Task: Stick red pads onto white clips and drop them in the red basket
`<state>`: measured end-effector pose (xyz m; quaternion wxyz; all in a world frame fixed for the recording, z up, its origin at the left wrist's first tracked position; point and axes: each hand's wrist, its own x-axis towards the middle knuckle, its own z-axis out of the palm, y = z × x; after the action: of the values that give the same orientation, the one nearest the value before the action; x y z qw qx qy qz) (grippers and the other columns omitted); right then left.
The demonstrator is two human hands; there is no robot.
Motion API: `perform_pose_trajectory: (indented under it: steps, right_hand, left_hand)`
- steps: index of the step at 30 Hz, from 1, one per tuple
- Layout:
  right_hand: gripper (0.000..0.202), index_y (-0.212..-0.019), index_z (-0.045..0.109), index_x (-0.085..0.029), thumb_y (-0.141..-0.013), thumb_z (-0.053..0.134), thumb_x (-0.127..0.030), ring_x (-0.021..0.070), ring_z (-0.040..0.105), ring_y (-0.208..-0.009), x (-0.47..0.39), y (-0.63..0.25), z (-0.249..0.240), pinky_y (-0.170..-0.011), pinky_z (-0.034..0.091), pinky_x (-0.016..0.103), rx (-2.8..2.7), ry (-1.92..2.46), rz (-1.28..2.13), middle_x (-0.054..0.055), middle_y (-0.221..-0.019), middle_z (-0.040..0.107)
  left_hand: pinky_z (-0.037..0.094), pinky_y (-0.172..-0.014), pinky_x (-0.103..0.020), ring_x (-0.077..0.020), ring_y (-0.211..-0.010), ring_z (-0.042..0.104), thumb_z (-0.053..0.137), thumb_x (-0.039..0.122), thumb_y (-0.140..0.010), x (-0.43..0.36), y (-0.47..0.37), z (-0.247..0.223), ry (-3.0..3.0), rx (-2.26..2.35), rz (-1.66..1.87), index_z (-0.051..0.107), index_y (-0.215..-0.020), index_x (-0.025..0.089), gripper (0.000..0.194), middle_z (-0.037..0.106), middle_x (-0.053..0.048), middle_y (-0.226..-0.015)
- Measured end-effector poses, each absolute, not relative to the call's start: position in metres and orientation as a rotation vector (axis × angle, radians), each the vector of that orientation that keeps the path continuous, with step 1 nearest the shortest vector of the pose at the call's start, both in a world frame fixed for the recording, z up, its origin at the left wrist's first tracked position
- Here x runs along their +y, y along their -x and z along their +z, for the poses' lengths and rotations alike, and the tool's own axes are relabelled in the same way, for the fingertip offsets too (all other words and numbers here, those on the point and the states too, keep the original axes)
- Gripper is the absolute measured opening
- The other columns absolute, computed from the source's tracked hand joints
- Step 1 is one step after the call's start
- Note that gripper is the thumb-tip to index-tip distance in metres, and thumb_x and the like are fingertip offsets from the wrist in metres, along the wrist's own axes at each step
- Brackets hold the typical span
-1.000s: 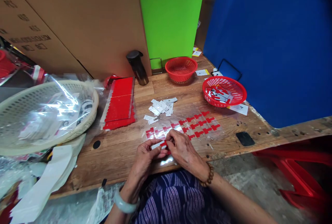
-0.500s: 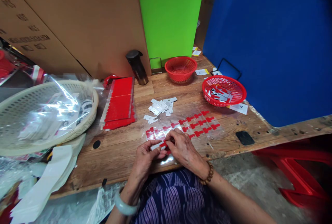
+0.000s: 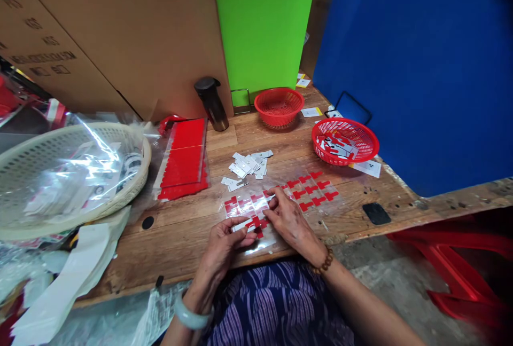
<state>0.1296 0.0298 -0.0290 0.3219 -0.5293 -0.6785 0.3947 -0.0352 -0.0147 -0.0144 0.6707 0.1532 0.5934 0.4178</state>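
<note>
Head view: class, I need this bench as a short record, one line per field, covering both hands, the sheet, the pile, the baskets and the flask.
Left hand: pinches a white piece, red at one end
Right hand: over the sheet, thumb and finger parted
Sheet: clear, bearing red shapes
Pile: white pieces, beyond the sheet
Red baskets: two; the nearer one holds red-and-white pieces
Flask: dark, beside a carton

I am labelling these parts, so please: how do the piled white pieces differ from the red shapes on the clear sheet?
The white pieces are strips; the red shapes look T-like. The white pieces overlap in a pile; the red shapes lie in rows. Both are small.
</note>
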Motion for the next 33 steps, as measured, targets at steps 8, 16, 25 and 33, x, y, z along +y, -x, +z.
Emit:
perform_pose_trajectory:
  steps: [8,16,25,33]
  right_hand:
    - [0.027,-0.074,0.053,-0.018,-0.092,0.038,-0.031,0.0101,0.055,-0.051,0.027,-0.130,-0.022,-0.055,0.042,0.021,-1.736,1.259,1.458,-0.003,-0.056,0.055]
    - [0.020,-0.077,0.054,-0.016,-0.085,0.051,-0.034,0.0087,0.052,-0.044,0.025,-0.120,-0.020,-0.047,0.041,0.020,-1.560,1.153,1.759,-0.004,-0.054,0.055]
    - [0.032,-0.075,0.050,-0.017,-0.087,0.041,-0.045,0.0097,0.056,-0.045,0.026,-0.120,-0.026,-0.048,0.044,0.021,-1.471,1.108,1.860,-0.002,-0.054,0.058]
    - [0.022,-0.077,0.054,-0.016,-0.075,0.060,-0.037,0.0078,0.053,-0.041,0.025,-0.118,-0.026,-0.044,0.039,0.018,-1.377,1.072,1.966,-0.005,-0.051,0.058]
  left_hand:
    - [0.056,-0.058,-0.019,-0.0147,-0.055,0.069,0.066,0.002,-0.070,-0.014,0.034,-0.007,-0.355,1.305,0.946,0.058,-0.097,0.008,0.029,0.072,-0.010,-0.063]
    - [0.055,-0.057,-0.018,-0.0137,-0.054,0.068,0.073,0.008,-0.066,-0.017,0.034,-0.004,-0.398,1.286,0.930,0.059,-0.097,0.007,0.033,0.072,-0.010,-0.065]
    - [0.054,-0.057,-0.018,-0.0147,-0.056,0.069,0.070,0.007,-0.067,-0.015,0.035,-0.006,-0.405,1.301,0.944,0.059,-0.095,0.008,0.030,0.072,-0.010,-0.064]
    - [0.053,-0.056,-0.019,-0.0145,-0.053,0.067,0.073,0.010,-0.061,-0.016,0.031,0.000,-0.421,1.315,0.927,0.060,-0.091,0.009,0.033,0.071,-0.009,-0.062]
